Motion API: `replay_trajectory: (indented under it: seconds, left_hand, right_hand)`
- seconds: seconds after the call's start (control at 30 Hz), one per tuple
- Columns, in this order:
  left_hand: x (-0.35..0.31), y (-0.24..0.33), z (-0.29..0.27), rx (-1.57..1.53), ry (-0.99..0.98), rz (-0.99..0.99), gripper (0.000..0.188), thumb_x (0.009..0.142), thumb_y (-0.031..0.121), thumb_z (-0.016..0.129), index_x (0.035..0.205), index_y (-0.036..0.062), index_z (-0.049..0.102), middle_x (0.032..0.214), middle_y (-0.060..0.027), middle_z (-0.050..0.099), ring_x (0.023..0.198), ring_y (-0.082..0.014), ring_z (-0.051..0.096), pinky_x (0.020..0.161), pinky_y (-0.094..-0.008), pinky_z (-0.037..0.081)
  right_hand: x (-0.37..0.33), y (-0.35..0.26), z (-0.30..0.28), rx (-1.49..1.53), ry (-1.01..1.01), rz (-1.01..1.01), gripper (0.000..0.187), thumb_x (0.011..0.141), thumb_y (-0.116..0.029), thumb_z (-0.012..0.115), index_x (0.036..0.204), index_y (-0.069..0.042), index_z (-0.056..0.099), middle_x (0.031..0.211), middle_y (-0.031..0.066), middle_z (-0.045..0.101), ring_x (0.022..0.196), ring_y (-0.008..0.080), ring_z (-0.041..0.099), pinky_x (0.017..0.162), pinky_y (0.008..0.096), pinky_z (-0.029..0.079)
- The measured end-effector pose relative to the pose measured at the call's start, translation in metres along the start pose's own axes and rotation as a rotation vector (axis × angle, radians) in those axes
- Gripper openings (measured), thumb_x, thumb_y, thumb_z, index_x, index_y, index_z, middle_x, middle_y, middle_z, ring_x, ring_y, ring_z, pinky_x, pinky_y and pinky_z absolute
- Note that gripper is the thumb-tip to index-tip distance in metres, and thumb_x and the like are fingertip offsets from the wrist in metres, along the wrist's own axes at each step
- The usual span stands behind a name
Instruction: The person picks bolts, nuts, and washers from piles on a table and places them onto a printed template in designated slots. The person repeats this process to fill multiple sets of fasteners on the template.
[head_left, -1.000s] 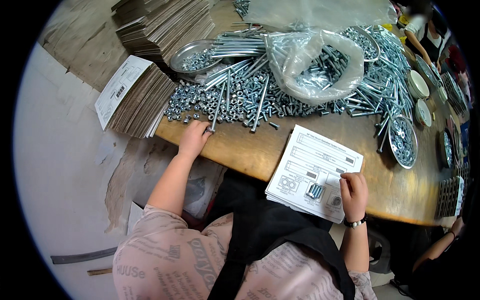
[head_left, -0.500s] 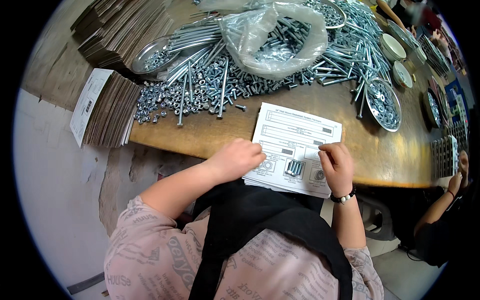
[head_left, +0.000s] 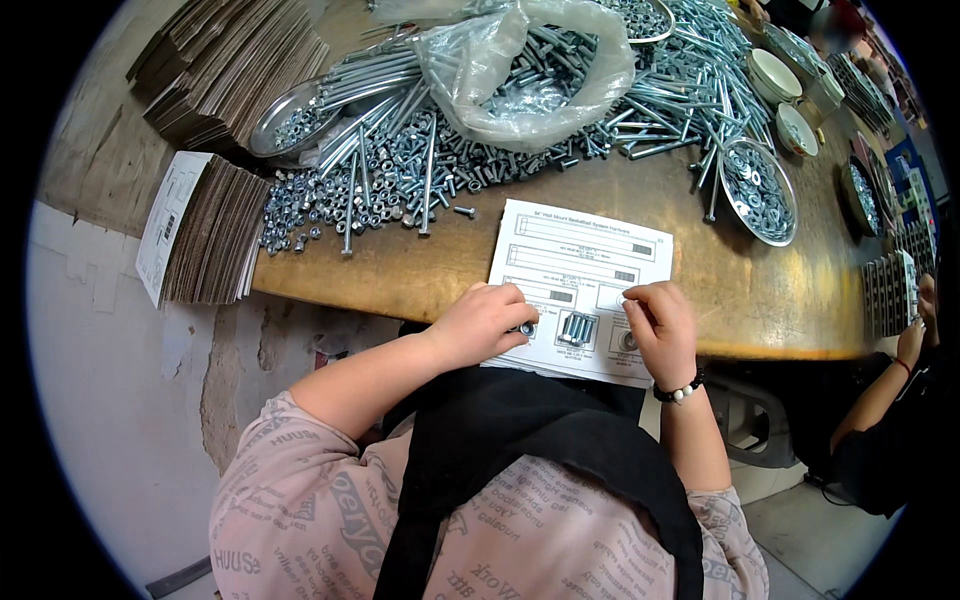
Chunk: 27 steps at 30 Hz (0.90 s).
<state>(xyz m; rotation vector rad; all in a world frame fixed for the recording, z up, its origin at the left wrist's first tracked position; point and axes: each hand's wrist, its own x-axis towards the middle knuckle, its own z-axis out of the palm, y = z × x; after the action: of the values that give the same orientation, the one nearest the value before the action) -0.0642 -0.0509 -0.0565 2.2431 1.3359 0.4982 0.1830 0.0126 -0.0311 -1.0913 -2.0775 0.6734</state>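
A stack of printed white sheets (head_left: 585, 255) lies at the table's near edge, with boxes and outlines of hardware on the top one. Several short bolts (head_left: 577, 328) rest side by side on its lower middle. My left hand (head_left: 484, 325) is over the lower left boxes, its fingers closed at a small shiny nut (head_left: 526, 328). On the right side of the sheet, my right hand (head_left: 661, 325) has thumb and forefinger pinched together; what they hold, if anything, is too small to make out. A metal washer (head_left: 627, 340) appears beside that hand, partly hidden by it.
Loose nuts (head_left: 305, 200) and long bolts (head_left: 665, 115) heap across the back, around a clear plastic bag (head_left: 460, 95). A metal dish of washers (head_left: 757, 190) stands right. Cardboard stacks (head_left: 215, 230) line the left. Another person's arm (head_left: 880, 400) is at far right.
A nut now shows at my left fingertips over the lower left box. My right hand stays pinched near the right-hand boxes. The whole view has shifted slightly.
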Motion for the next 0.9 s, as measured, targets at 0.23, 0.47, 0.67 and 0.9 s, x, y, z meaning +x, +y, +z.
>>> replay_trajectory:
  seconds: [0.23, 0.47, 0.67, 0.9]
  left_hand:
    - [0.017, 0.05, -0.039, -0.096, 0.184, 0.163, 0.026, 0.07, 0.021, 0.068, 0.093, 0.011, 0.061, 0.086, -0.005, 0.057, 0.084, -0.0254, 0.055, 0.074, -0.0358, 0.042]
    - [0.059, 0.154, -0.035, -0.303, 0.319, 1.03, 0.014, 0.066, 0.016, 0.054, 0.075, 0.0052, 0.052, 0.07, -0.0033, 0.045, 0.06, -0.0167, 0.046, 0.051, -0.0275, 0.035]
    - [0.052, 0.162, -0.025, -0.327, 0.289, 1.048, 0.013, 0.066, 0.015, 0.053, 0.059, 0.0061, 0.046, 0.063, -0.005, 0.045, 0.056, -0.0202, 0.047, 0.049, -0.0305, 0.038]
    - [0.047, 0.16, -0.024, -0.369, 0.298, 1.015, 0.014, 0.067, 0.015, 0.053, 0.059, 0.0067, 0.045, 0.062, -0.0047, 0.044, 0.056, -0.0203, 0.047, 0.049, -0.0304, 0.037]
  right_hand:
    - [-0.003, -0.023, 0.006, 0.692, -0.24, 0.453, 0.011, 0.085, -0.01, 0.052, 0.086, -0.001, 0.058, 0.077, 0.0015, 0.055, 0.067, 0.0092, 0.051, 0.06, 0.0234, 0.041]
    - [0.029, -0.083, 0.06, 1.161, -0.944, 0.368, 0.02, 0.09, -0.021, 0.048, 0.096, -0.003, 0.054, 0.091, 0.0019, 0.056, 0.085, 0.0087, 0.049, 0.076, 0.0235, 0.042]
    - [0.036, -0.091, 0.061, 0.895, -0.99, 0.202, 0.016, 0.089, -0.016, 0.048, 0.098, -0.003, 0.053, 0.092, 0.0003, 0.055, 0.087, 0.0066, 0.048, 0.077, 0.0225, 0.041]
    - [0.033, -0.091, 0.059, 0.941, -1.009, 0.211, 0.015, 0.089, -0.012, 0.048, 0.099, -0.002, 0.051, 0.093, 0.0014, 0.054, 0.087, 0.007, 0.047, 0.077, 0.0231, 0.041]
